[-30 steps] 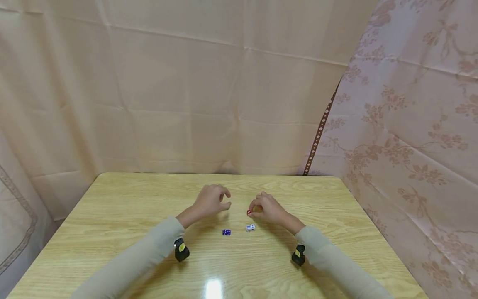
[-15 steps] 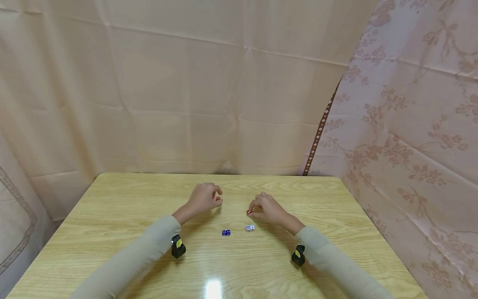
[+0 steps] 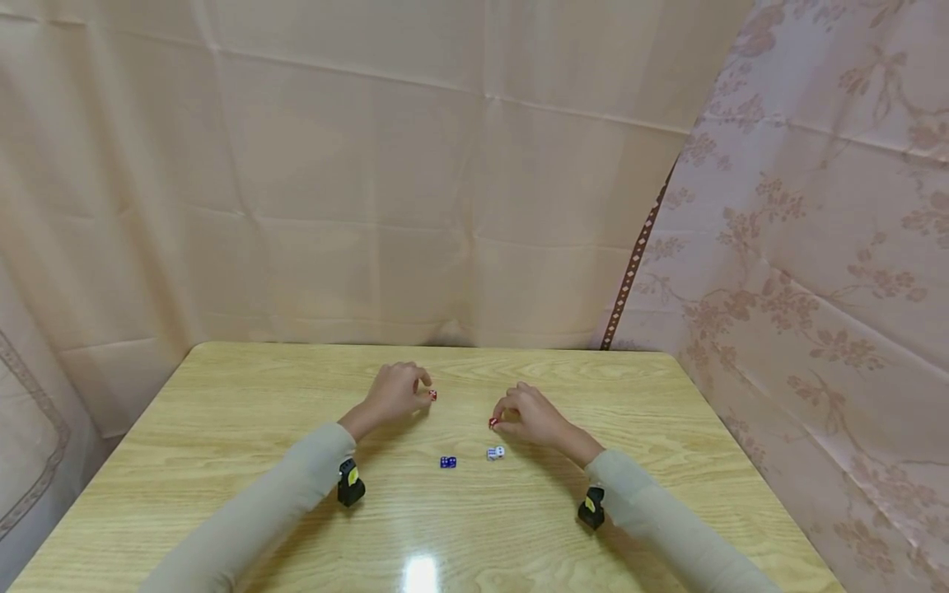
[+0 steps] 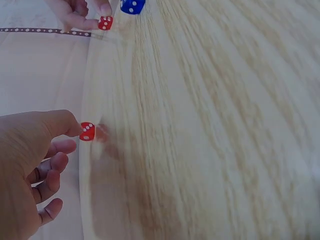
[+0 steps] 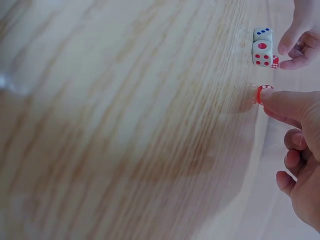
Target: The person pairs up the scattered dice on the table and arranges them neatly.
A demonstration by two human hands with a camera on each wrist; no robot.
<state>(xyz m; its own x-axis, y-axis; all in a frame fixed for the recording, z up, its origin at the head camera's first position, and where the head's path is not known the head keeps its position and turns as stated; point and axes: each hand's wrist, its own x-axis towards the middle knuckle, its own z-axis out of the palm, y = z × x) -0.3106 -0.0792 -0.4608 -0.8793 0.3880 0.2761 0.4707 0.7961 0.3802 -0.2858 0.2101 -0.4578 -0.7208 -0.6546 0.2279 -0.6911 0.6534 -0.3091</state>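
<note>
My left hand [image 3: 391,394] is over the left part of the table with loosely bent fingers. In the left wrist view its thumb tip is right at a red die [image 4: 87,131], while the other fingers stand apart from it. In the head view that red die [image 3: 433,395] sits just right of the thumb tip. My right hand [image 3: 528,414] pinches a second red die [image 3: 493,422] between thumb and index finger, low over the table. The right wrist view shows the thumb over this red die [image 5: 262,94], partly hiding it, with the remaining fingers curled below.
Two white dice [image 3: 495,453] stand side by side nearer me, by the right hand. Left of them lie two blue dice [image 3: 448,462] close together. The wooden table [image 3: 282,395] ends at a beige curtain [image 3: 356,206] behind and a floral curtain [image 3: 830,288] at right.
My left hand has moved left, bringing the left red die into sight between finger and thumb, then to the thumb's right. My right hand and the other dice have hardly moved.
</note>
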